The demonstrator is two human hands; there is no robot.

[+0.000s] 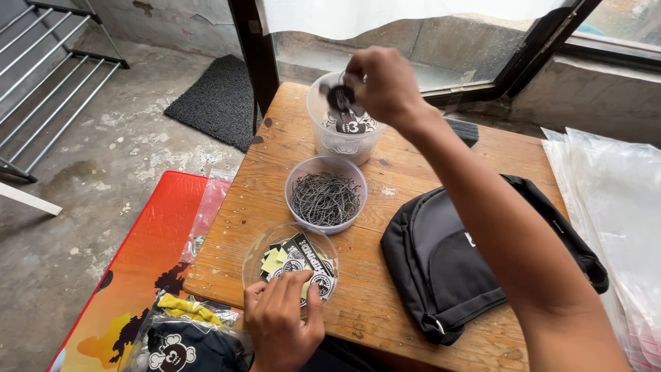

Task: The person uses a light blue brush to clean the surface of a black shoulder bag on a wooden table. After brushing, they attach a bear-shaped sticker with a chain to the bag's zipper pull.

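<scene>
dark tag (339, 98) | held over clear tub (323, 134) | stickers (303, 265), apparently flat in bowl (253, 258)

My right hand (382, 83) pinches a small dark charm (340, 97) over the clear tub (342, 141) at the far edge of the table (385, 296). My left hand (282, 324) rests on stickers (303, 265) in the near dish (258, 251). Between them sits a bowl (296, 180) of chains (325, 198); a black bag (441, 262) lies to the right.

Both forearms are bare, no sleeves, and neither the left hand (282, 320) nor right hand (380, 84) wears gloves.
</scene>
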